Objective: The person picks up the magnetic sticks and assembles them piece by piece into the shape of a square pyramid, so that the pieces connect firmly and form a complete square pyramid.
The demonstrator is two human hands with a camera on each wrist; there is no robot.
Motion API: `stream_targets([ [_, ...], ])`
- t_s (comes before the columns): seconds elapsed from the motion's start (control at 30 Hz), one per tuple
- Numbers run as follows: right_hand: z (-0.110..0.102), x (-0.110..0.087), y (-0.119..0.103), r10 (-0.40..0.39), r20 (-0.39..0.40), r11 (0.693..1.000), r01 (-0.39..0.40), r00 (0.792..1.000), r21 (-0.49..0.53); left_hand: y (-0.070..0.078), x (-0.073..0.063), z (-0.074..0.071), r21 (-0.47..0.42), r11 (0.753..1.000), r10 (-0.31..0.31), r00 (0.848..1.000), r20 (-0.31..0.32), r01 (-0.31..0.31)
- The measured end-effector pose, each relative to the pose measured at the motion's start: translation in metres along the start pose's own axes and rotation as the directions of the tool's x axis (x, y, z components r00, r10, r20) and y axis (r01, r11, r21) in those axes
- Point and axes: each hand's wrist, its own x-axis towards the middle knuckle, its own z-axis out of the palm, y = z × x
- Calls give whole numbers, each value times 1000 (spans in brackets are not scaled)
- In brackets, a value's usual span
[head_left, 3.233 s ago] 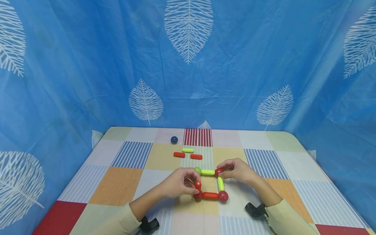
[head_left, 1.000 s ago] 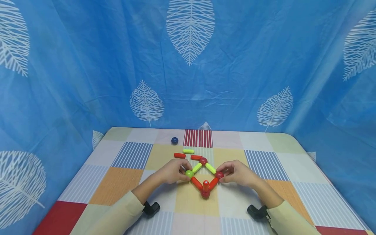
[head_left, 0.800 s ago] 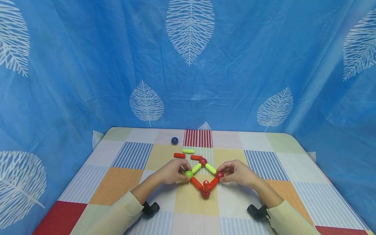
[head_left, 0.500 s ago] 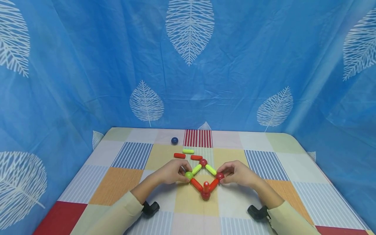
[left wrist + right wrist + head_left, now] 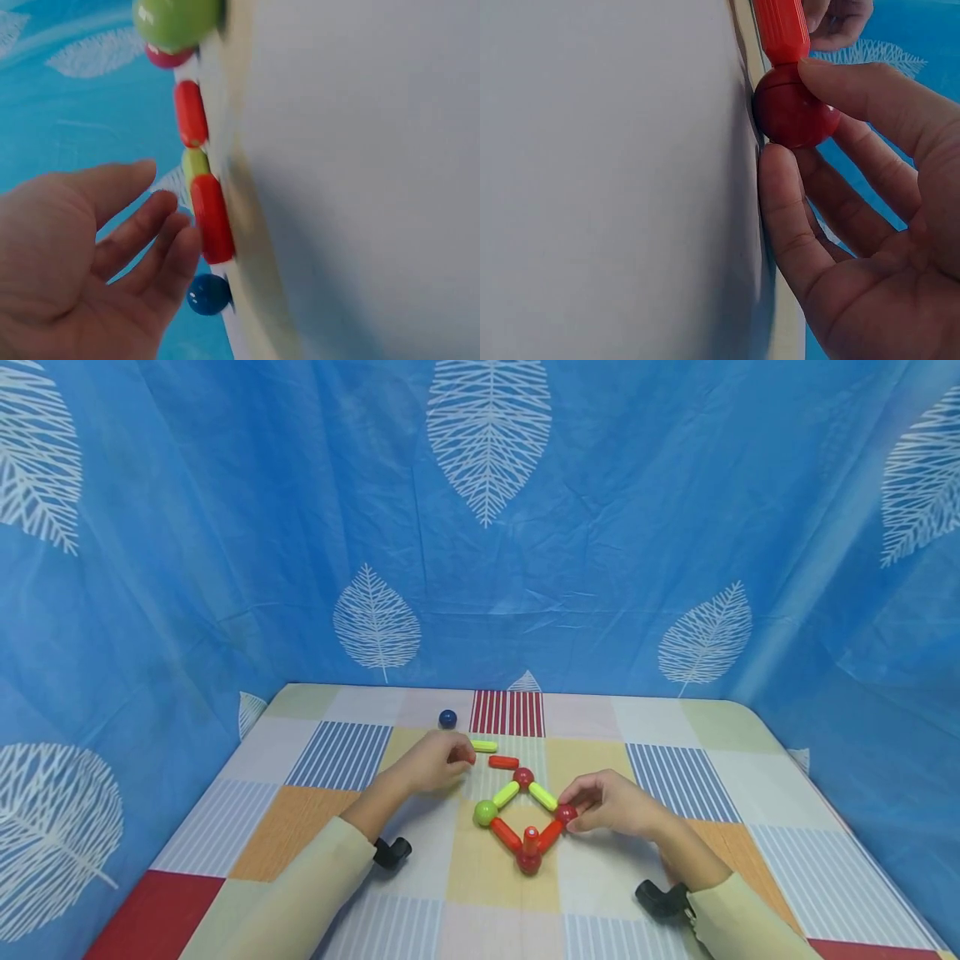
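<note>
My left hand reaches to a loose red rod. In the left wrist view its fingers are loosely bent beside the rod, not wrapped round it. My right hand pinches a red ball between thumb and fingers. That ball is the right corner of a diamond of rods and balls lying on the table. A green ball forms the left corner, a red ball the far one. At the near red ball, a short red rod stands up. Yellow-green rods form the far sides, red rods the near ones.
Beyond the diamond lie another loose red rod and a yellow-green rod. A dark blue ball sits farther back. The patchwork-covered table ends at a blue leaf-print curtain.
Both hands shifted to the ball corners and the frame turned from a square to a diamond. My left hand has since let go of the green ball and moved away to the loose red rod.
</note>
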Motion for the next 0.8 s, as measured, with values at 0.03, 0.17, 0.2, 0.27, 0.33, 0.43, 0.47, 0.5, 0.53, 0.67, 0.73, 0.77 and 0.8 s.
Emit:
stream_targets([
  [0.03,0,0,0,-1,4,1000,1,1000,4,-1,2,0,19,1000,-19,1000,-16,19],
  [0.17,-2,1,2,6,18,1000,-6,1000,3,-4,6,0,80,992,-96,995,-30,98],
  [0.2,-3,1,2,9,19,1000,-9,1000,-1,-5,7,0,96,989,-107,994,-27,109],
  [0.27,-4,2,3,15,21,1000,-15,1000,-8,-7,8,1,119,985,-122,992,-21,123],
  [0.33,-5,2,4,10,26,1000,-10,1000,-6,-10,9,2,118,984,-132,991,-18,133],
  [0.43,-6,2,4,17,29,1000,-17,999,-3,-13,11,3,98,986,-138,990,-13,138],
  [0.47,-7,2,4,17,31,1000,-17,999,0,-13,12,3,92,986,-138,990,-12,139],
  [0.5,-7,2,4,15,32,1000,-15,999,3,-14,13,3,88,987,-137,991,-11,137],
  [0.53,-7,2,4,21,30,1000,-21,999,3,-14,14,3,83,987,-134,991,-8,134],
  [0.67,-8,2,5,34,23,999,-34,999,16,-16,17,4,66,988,-137,991,-4,136],
  [0.73,-8,2,5,49,20,998,-49,999,25,-16,18,4,51,988,-145,989,0,145],
  [0.77,-8,2,6,53,20,998,-53,998,30,-17,18,5,47,988,-146,989,1,146],
  [0.8,-8,2,6,60,19,998,-60,998,36,-17,18,5,43,989,-145,989,3,145],
])
